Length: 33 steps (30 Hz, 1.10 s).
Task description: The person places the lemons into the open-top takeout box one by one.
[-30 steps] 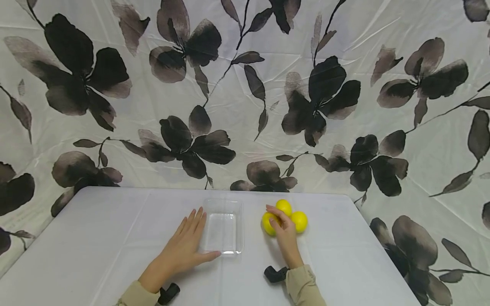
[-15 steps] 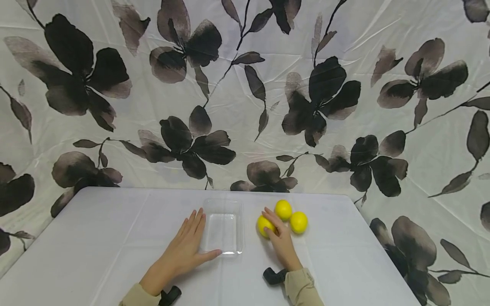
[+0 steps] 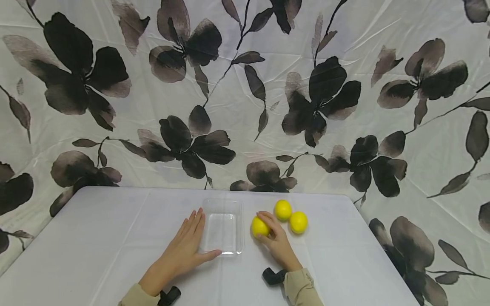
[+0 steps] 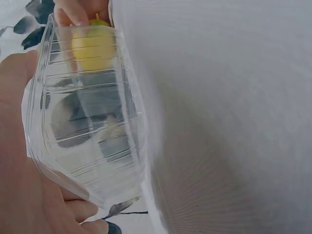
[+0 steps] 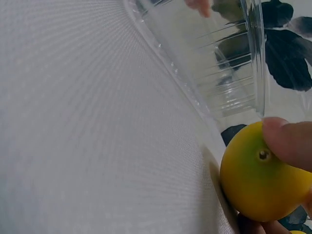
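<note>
My right hand (image 3: 281, 244) grips a round yellow fruit (image 3: 260, 228), thumb on the near side and fingers around the far side. In the right wrist view this fruit (image 5: 261, 180) shows a greenish tint around a small stem pit, with the thumb pressed beside it. A clear plastic box (image 3: 223, 250) without a lid stands to its left. My left hand (image 3: 181, 250) lies along the box's left side, fingers straight and thumb stretched across its near corner. Through the clear wall of the box (image 4: 85, 161), the left wrist view shows the held fruit beyond.
Two more yellow fruits, one at the back (image 3: 283, 210) and one to the right (image 3: 298, 222), sit just behind my right hand. A white cloth covers the table (image 3: 115, 238). A floral curtain (image 3: 245, 106) hangs behind the table's far edge.
My right hand has moved left with one yellow fruit, away from the other two and closer to the box. The left hand and the box have stayed in place.
</note>
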{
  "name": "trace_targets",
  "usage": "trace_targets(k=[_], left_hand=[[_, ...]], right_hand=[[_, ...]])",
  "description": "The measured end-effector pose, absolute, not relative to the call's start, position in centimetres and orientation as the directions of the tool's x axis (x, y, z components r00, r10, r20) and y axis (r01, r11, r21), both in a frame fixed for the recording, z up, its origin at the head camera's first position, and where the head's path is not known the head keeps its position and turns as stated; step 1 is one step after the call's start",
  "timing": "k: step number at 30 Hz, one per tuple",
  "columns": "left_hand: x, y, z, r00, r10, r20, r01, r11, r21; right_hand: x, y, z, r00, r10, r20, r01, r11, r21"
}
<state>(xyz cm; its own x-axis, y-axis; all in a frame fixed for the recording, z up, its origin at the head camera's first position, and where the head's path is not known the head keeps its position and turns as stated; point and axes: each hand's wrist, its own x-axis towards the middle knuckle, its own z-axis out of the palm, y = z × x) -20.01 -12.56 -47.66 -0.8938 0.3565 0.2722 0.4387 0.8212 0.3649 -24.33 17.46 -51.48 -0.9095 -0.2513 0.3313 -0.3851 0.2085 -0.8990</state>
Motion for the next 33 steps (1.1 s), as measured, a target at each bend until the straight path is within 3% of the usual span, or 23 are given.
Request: trace_targets(k=[10,27,33], left_hand=[[-20.1,-12.5,-47.7,-0.898,0.356,0.26,0.432,0.826,0.362],[-20.22,-12.48,-47.98,-0.903,0.343,0.26,0.421,0.829,0.368],[-20.24,-12.44,-48.02,-0.908,0.341,0.244,0.413,0.826,0.382]], right_hand=[[-24.27,17.27,-51.4,-0.952,-0.173,0.252,-0.294,0.298,-0.908],[-24.27,17.04,-51.51,-0.944,-0.096,0.315,-0.329,0.355,-0.875],[-24.46,17.03,-51.16,-0.953,-0.052,0.297,-0.298,0.318,-0.9]])
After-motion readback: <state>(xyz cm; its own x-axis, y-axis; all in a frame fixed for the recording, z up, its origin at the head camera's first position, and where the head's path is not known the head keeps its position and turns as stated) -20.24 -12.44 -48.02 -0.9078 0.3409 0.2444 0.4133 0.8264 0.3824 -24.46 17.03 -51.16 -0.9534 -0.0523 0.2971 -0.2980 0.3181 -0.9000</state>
